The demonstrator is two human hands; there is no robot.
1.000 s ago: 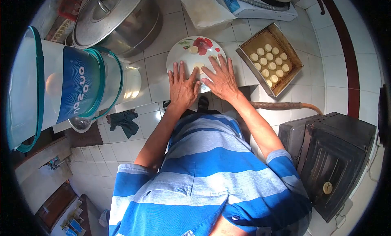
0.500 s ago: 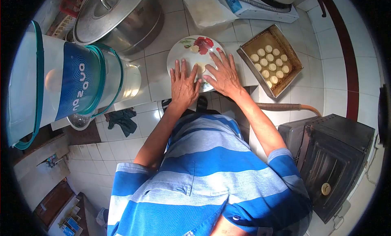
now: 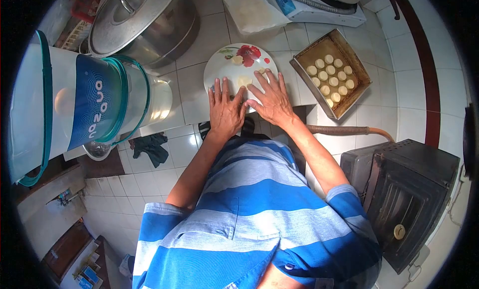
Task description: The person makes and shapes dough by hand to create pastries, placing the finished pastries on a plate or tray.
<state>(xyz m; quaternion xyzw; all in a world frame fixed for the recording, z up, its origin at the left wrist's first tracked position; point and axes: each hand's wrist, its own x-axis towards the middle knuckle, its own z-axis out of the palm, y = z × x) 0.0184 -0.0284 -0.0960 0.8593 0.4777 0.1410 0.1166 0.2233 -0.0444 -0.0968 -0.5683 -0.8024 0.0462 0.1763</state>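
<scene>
- Left hand [image 3: 225, 108] and right hand [image 3: 270, 100] lie flat, fingers spread and released, at the counter's near edge, pressing on the near rim of a flowered plate [image 3: 224, 69].
- A pale dough piece [image 3: 244, 81] sits on the plate between the fingertips; small bits lie beside it.
- Toward the counter's right edge, a baking tray [image 3: 359, 69] holds many shaped rounds, judged mostly filled.
- Far left, a lidded steel pot [image 3: 142, 19].

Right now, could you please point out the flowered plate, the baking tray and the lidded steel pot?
flowered plate [image 3: 223, 64]: head view, bare white part at its left.
baking tray [image 3: 360, 80]: head view, its right wall.
lidded steel pot [image 3: 130, 13]: head view, middle of lid.
</scene>
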